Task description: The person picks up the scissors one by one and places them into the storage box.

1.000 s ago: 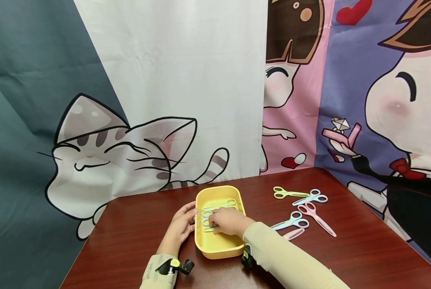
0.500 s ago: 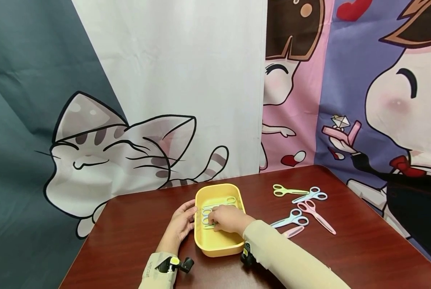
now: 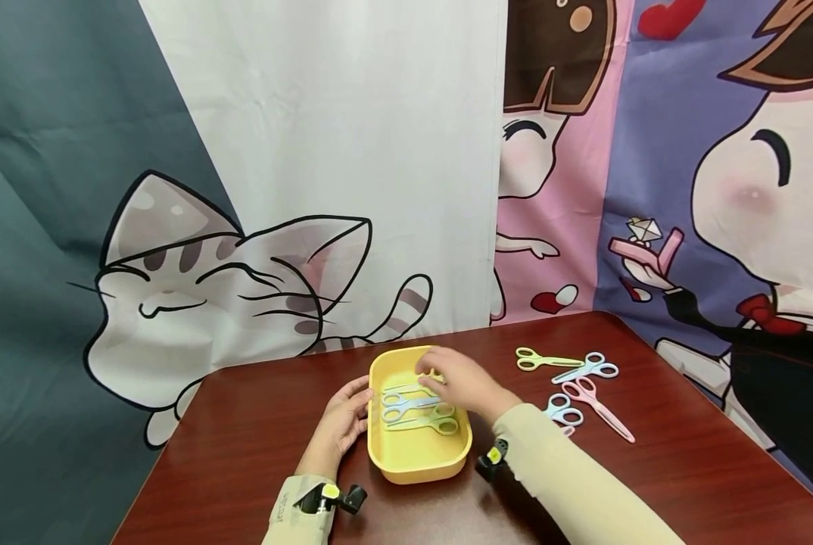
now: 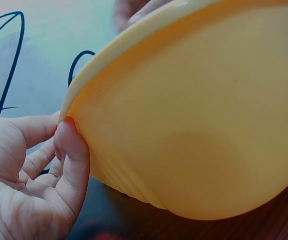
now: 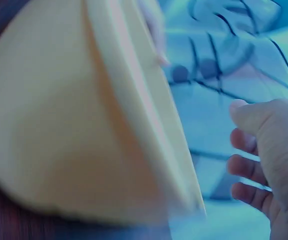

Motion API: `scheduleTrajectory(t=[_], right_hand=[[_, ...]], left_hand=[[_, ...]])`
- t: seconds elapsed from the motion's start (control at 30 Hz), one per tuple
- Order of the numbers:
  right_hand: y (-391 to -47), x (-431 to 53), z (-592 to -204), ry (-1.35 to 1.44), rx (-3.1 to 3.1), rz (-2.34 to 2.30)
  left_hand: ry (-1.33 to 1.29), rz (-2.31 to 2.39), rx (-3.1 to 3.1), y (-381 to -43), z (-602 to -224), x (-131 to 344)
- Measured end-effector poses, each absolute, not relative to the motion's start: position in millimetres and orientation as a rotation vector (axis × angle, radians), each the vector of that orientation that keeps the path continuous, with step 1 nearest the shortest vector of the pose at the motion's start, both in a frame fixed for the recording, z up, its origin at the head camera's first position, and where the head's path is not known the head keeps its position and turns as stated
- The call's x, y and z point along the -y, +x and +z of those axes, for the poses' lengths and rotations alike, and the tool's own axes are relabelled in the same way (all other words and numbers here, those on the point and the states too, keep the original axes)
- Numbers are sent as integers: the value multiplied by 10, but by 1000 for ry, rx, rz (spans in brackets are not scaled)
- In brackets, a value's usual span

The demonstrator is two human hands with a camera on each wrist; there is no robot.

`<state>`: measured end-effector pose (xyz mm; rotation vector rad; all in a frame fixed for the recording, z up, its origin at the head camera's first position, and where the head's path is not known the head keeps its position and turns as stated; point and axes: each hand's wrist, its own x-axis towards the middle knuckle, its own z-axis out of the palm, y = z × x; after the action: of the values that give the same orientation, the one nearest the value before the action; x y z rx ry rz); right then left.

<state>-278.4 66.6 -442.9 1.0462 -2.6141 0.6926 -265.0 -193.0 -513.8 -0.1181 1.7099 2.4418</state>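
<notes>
A yellow plastic box (image 3: pixel 420 475) stands on the table, with a light blue pair of scissors (image 3: pixel 394 409), a green pair of scissors (image 3: pixel 440 421) and a partly covered pale green pair lying inside. My left hand (image 3: pixel 341 420) holds the box's left edge; in the left wrist view, thumb and fingers (image 4: pixel 74 160) meet at its rim. Over the right side of the box hovers my right hand (image 3: pixel 464 382), its fingers loosely bent. The right wrist view shows that hand (image 5: pixel 278 145) with nothing between thumb and fingers.
Right of the box lie green scissors (image 3: pixel 549 362), light blue scissors (image 3: pixel 589 369), pink scissors (image 3: pixel 600 409) and another blue pair (image 3: pixel 563 409). The right sleeve (image 3: pixel 563 469) partly covers that blue pair and a pink piece. A cartoon-printed cloth (image 3: pixel 379 151) hangs behind the table (image 3: pixel 256 424).
My right hand has let go of the green scissors in the box and moved up and right, uncovering them and the blue pair. My left hand stays at the box.
</notes>
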Motion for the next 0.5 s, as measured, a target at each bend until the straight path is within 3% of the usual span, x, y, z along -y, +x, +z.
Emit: scheduleTrajectory(t=[0.2,0.5], right_hand=[[-2779,-1280,-4638,779,2425,912],[-2570,-2216,-5160,376,2315,803]], left_hand=[[-134,2449,-1711,-2666,-5110,1938],[-142,2452,-1706,-2655,-5131,1935]])
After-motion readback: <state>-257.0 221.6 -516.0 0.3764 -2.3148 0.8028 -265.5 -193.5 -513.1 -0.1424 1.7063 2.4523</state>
